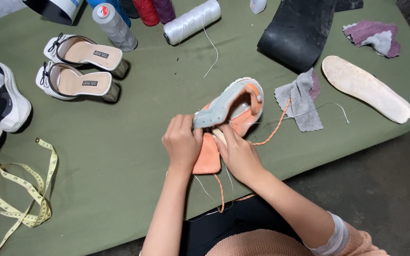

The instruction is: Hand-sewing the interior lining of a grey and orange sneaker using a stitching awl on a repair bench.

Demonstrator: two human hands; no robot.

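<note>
Both hands hold one orange and grey sneaker [231, 111] above the near edge of the green table [119, 156]. The left hand [182, 142] is closed on its grey collar; the right hand [237, 152] grips the orange tongue beside it. The shoe's long axis runs diagonally, sole end pointing toward the far right corner. An orange lace [274, 130] trails off to its right. No containers are visible.

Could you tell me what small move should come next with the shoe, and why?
Probably draw the thread taut. Both the left hand and right hand pinch the shoe at its grey edge, and the thread hangs slack below them.
</note>
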